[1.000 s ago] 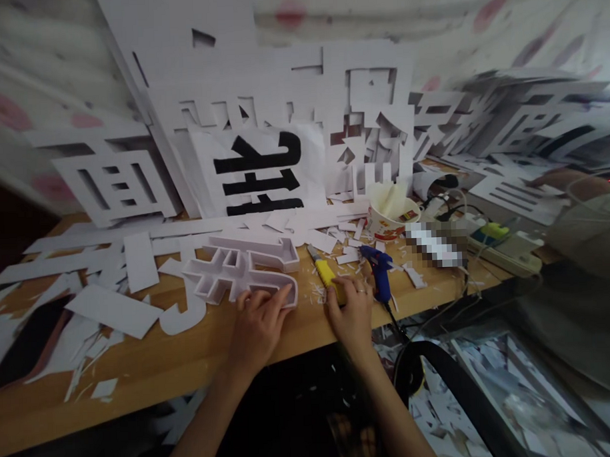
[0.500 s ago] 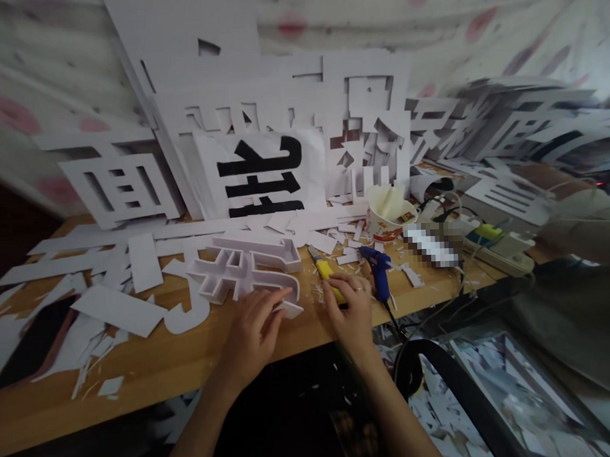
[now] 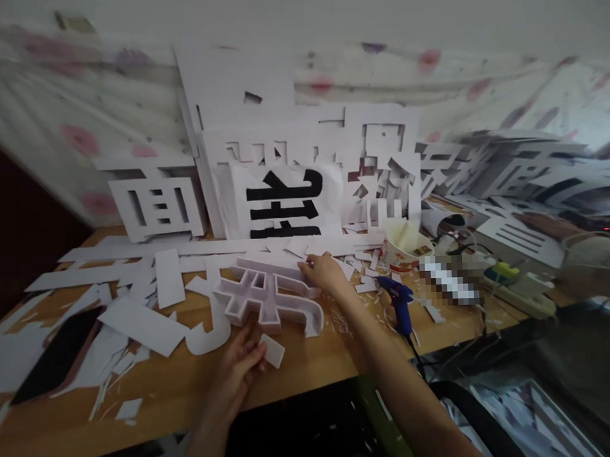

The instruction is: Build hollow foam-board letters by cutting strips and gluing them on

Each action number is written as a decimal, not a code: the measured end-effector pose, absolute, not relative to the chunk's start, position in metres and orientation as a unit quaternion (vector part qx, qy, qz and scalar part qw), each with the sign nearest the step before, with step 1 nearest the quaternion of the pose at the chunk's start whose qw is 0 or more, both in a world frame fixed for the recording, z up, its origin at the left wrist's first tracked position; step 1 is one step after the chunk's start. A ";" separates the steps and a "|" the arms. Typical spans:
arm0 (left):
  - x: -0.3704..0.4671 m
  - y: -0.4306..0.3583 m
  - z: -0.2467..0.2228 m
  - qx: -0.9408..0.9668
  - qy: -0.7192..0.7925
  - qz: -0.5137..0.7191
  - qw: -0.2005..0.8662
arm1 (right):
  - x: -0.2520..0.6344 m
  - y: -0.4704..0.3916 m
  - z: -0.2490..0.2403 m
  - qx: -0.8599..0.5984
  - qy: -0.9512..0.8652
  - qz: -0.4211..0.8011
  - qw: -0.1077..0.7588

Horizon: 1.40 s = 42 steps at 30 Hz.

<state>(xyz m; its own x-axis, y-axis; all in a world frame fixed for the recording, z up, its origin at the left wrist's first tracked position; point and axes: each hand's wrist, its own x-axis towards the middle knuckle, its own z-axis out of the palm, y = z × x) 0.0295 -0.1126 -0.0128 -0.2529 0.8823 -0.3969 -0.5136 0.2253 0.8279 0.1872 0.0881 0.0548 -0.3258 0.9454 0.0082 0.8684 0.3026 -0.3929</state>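
A small white rectangular piece (image 3: 272,351) is pinched in my left hand (image 3: 238,369), low over the table's front part. Just behind it stands a white hollow character (image 3: 267,298) with raised walls and open compartments. My right hand (image 3: 322,271) reaches to the character's back right corner, fingers curled together; what they hold, if anything, is too small to tell. A blue glue gun (image 3: 398,304) lies right of my right forearm. The yellow cutter is not visible.
A paper cup (image 3: 406,248), a power strip (image 3: 522,291) and cables are at the right. White strips and scraps, plus a dark phone (image 3: 59,354), cover the left. Cut white boards (image 3: 157,203) stand behind. Another person's hand (image 3: 548,227) is at far right.
My right hand has left the yellow cutter and moved forward to the character's back corner. My left hand has drawn back from the character with the small white piece. The view has shifted.
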 end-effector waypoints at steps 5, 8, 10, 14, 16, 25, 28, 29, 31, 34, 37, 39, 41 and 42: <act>0.037 -0.102 -0.003 0.148 0.471 0.633 0.597 | 0.198 0.070 0.063 -0.565 -0.799 0.174 0.110; 0.035 -0.105 0.004 0.169 0.466 0.632 0.596 | 0.217 0.047 0.069 -0.596 -0.775 0.163 0.134; 0.027 -0.102 0.010 0.195 0.463 0.630 0.592 | 0.229 0.032 0.069 -0.615 -0.751 0.173 0.165; 0.006 -0.082 0.025 0.248 0.453 0.643 0.566 | 0.232 0.012 0.058 -0.632 -0.703 0.207 0.251; -0.003 -0.070 0.032 0.254 0.455 0.662 0.539 | 0.221 0.007 0.049 -0.636 -0.700 0.192 0.261; -0.009 -0.084 0.035 0.220 0.541 0.727 0.360 | 0.205 -0.003 0.036 -0.574 -0.706 0.260 0.323; 0.007 -0.099 0.021 0.240 0.638 0.654 0.330 | 0.241 -0.010 0.026 -0.619 -0.695 0.159 0.329; 0.014 -0.103 0.018 0.263 0.667 0.617 0.326 | 0.253 -0.013 0.022 -0.644 -0.693 0.103 0.307; 0.027 -0.107 0.012 0.325 0.702 0.548 0.317 | 0.270 -0.016 0.012 -0.673 -0.699 0.063 0.231; 0.045 -0.109 0.006 0.402 0.696 0.518 0.293 | 0.280 -0.018 0.002 -0.692 -0.703 0.083 0.143; 0.060 -0.107 0.000 0.397 0.665 0.555 0.302 | 0.280 -0.018 -0.002 -0.697 -0.694 0.092 0.156; 0.068 -0.102 -0.004 0.358 0.649 0.586 0.327 | 0.283 -0.018 -0.002 -0.692 -0.678 0.110 0.223; 0.076 -0.096 -0.005 0.321 0.635 0.607 0.354 | 0.289 -0.021 -0.001 -0.651 -0.663 0.174 0.324; 0.079 -0.093 -0.004 0.307 0.628 0.612 0.368 | 0.293 -0.023 0.001 -0.623 -0.650 0.224 0.372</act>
<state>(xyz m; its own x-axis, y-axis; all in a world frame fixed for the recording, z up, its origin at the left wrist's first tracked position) 0.0791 -0.0932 -0.0041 -0.5399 0.8373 -0.0859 -0.0645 0.0607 0.9961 0.2926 -0.0228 0.0007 0.0538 0.9774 0.2045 0.6430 0.1228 -0.7560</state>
